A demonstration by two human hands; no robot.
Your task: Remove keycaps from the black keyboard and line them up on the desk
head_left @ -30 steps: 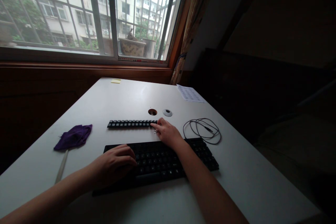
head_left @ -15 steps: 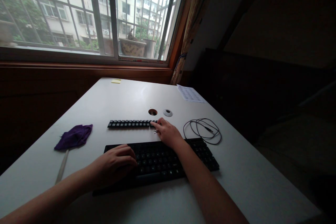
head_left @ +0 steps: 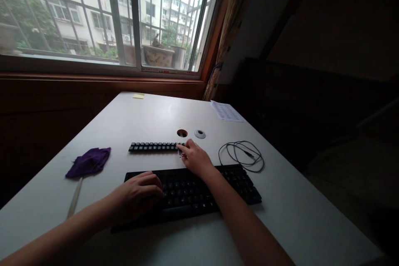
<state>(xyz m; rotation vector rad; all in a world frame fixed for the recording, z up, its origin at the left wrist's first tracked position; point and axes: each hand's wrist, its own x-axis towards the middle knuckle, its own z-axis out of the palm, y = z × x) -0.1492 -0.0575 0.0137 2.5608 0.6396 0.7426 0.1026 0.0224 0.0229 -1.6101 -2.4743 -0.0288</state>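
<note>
A black keyboard (head_left: 182, 193) lies across the near part of the white desk. My left hand (head_left: 140, 193) is over its left end, fingers together and bent down onto the keys; the thumb is hidden. Beyond the keyboard, loose black keycaps (head_left: 152, 147) stand in two tight rows. At their right end my right hand (head_left: 198, 158) has its index finger stretched onto a keycap. The other fingers are curled, and thin wire ends of what looks like a keycap puller (head_left: 183, 156) stick out under them. The forearm crosses above the keyboard's right part.
A coiled black cable (head_left: 243, 153) lies on the right. Left of the keyboard are a purple cloth (head_left: 89, 162) and a pale flat stick (head_left: 75, 197). Farther back are a round desk hole (head_left: 182, 133), its grey cover (head_left: 200, 134), a printed sheet (head_left: 227, 111) and yellow notes (head_left: 138, 96).
My right hand has shifted slightly left along the keycap rows, and the wire ends show a little farther left. My left hand stays on the keyboard.
</note>
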